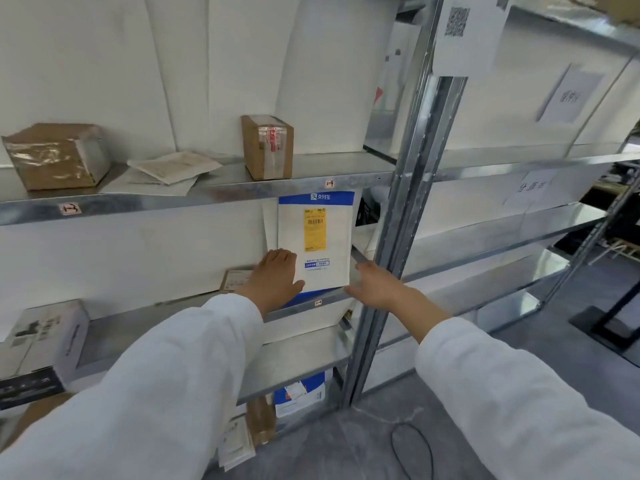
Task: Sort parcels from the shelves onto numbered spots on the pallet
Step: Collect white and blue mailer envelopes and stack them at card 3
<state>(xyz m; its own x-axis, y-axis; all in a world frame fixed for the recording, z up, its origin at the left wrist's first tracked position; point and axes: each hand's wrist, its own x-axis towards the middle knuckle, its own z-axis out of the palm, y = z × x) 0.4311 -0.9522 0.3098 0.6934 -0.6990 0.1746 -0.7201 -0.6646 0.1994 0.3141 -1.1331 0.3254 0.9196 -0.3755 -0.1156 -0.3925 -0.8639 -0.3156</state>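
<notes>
1. A flat white mailer (332, 244) with a blue top band and a yellow barcode label stands upright on the second galvanised steel shelf (138, 327). It is near the shelf's right end and leans back against the white rear panel.
2. The left hand (277, 277) grasps the mailer at its lower left edge. The thumb lies across the front face and the other fingers bend at the edge.
3. The right hand (372, 282) is released, fingers straight, just beside the mailer's lower right corner. Whether it touches the mailer cannot be told.
4. Both arms wear long white sleeves (156, 393).
5. Just left of the left hand, a small brown packet with a white label (237, 278) lies on the same shelf, partly hidden by the hand.
6. Further left on that shelf sits a white carton with black print (41, 341).
7. On the upper steel shelf (173, 199), a small brown cardboard box (266, 147) sealed with clear tape stands above the mailer.
8. A larger brown cardboard box (55, 155) sits at the left end of the upper shelf. Between the two boxes, flat white envelopes (173, 166) lie overlapped.
9. On a lower level, a blue-and-white mailer bag (299, 393) stands upright.
10. A grey steel upright (408, 188) rises just right of the mailer, with a paper sheet bearing a QR code (464, 32) fixed high on it.
11. A black cable (412, 448) curls on the grey floor.
</notes>
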